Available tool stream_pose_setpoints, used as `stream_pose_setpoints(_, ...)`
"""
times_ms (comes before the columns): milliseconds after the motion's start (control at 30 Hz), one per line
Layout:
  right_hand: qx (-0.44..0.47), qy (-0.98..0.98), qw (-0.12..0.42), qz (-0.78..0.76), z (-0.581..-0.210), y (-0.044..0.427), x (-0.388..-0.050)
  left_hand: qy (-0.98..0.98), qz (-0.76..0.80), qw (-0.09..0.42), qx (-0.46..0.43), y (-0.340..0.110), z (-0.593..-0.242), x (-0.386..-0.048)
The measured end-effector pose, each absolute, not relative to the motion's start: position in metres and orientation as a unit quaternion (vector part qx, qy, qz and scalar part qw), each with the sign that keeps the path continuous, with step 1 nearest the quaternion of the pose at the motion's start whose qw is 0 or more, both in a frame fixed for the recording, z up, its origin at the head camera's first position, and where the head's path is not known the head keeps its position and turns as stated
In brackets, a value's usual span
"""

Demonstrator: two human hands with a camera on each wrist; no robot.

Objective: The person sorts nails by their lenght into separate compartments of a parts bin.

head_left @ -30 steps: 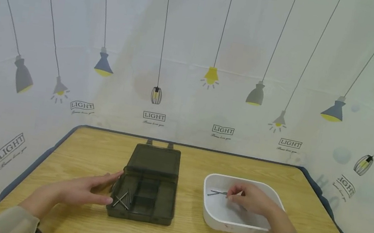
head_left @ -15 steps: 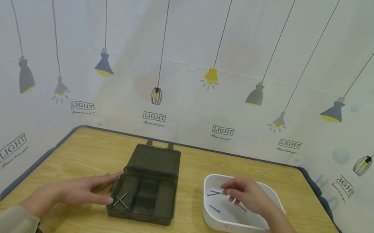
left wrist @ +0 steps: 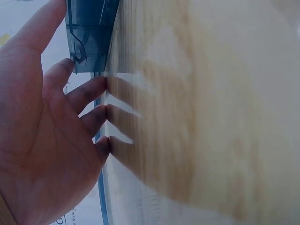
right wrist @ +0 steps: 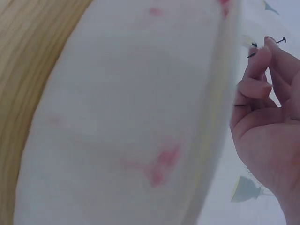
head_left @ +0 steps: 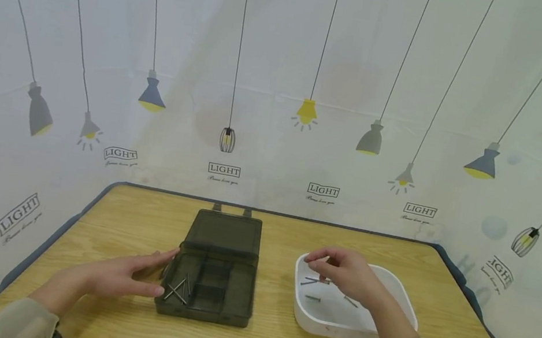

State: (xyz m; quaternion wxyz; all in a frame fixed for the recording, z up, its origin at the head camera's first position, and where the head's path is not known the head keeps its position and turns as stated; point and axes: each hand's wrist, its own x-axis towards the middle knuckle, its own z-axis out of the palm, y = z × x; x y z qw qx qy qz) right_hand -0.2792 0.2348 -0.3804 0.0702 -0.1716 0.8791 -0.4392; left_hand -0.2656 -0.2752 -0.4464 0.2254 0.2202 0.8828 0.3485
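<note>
My right hand (head_left: 347,274) is raised over the left part of the white tray (head_left: 408,306), pinching a thin metal nail between the fingertips. In the right wrist view the flat head of that nail (right wrist: 282,40) sticks out past the fingers; other small dark ends show beside them, and I cannot tell how many nails are held. Several loose nails (head_left: 313,298) lie in the tray. My left hand (head_left: 113,277) has its fingers stretched out, with thumb and forefinger against the left side of the dark see-through compartment box (head_left: 236,307). Several nails (head_left: 176,290) lie crossed in its left compartment.
The box lid (head_left: 225,231) is folded back flat behind it, with two latches at its far edge. Wooden tabletop (head_left: 271,309) lies between box and tray. A printed lamp-pattern curtain (head_left: 273,152) encloses the table's back and sides.
My right hand has risen from inside the tray and moved left with the pinched nail, uncovering loose nails below. My left hand and the box stay put.
</note>
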Motion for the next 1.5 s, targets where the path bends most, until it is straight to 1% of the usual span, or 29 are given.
stream_pose_setpoints(167,-0.191,0.866,0.069,-0.456,-0.375,0.213,-0.276,0.883,0.348,0.225,0.22,-0.275,-0.448,-0.266)
stream_pose_setpoints(400,-0.229,0.845,0.085,-0.475,-0.375,0.179,-0.276,0.885,0.349,0.217,0.219,-0.274,-0.448,-0.267)
stream_pose_setpoints(833,-0.287,0.817,0.119,-0.486,-0.389,0.113,-0.28,0.889,0.341,0.204,0.227,-0.275,-0.448,-0.267)
stream_pose_setpoints(1167,-0.265,0.807,0.143,-0.509,-0.403,0.063,-0.277,0.888,0.347,0.209,0.216,-0.274,-0.447,-0.267)
stream_pose_setpoints(1500,-0.224,0.79,0.167,-0.545,-0.412,0.033,-0.274,0.887,0.348,0.211,0.22,-0.274,-0.445,-0.265)
